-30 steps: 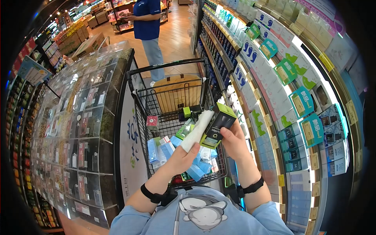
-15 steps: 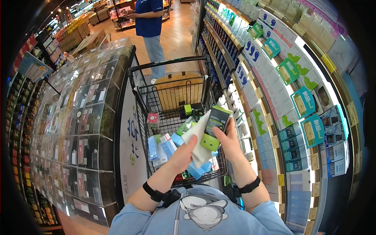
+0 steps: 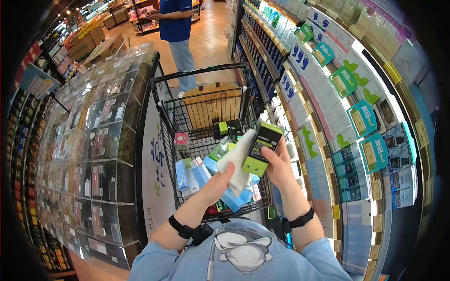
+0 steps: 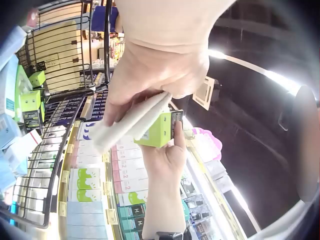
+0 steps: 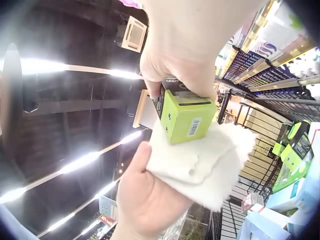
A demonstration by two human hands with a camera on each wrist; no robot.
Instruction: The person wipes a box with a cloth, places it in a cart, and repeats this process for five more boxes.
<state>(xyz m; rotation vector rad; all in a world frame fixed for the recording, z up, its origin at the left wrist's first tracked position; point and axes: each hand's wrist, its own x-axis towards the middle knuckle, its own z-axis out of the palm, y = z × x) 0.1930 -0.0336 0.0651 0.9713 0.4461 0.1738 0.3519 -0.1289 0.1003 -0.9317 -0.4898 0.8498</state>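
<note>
My right hand (image 3: 278,165) grips a black and lime-green box (image 3: 262,146), its thumb across the printed face. In the right wrist view the green end of the box (image 5: 186,120), with a barcode, lies against a folded white cloth (image 5: 200,165). My left hand (image 3: 215,185) holds that cloth, thumb on top and the other fingers beneath it. Both hands are above the shopping cart (image 3: 201,112). Inside the cart are several light-blue boxes (image 3: 200,174), a pink box (image 3: 181,139) and a small green box (image 3: 223,127).
To the right runs a lit shelf of boxed goods with green tags (image 3: 344,81). Clear bins (image 3: 101,140) of dry goods line the left side. Beyond the cart stands a person in a blue shirt (image 3: 175,21). A wooden board (image 3: 211,105) leans inside the cart's far end.
The right hand has turned the box so different faces show, and now tilts its top to the right. The cloth has opened from a narrow roll to a wider fold in the left hand.
</note>
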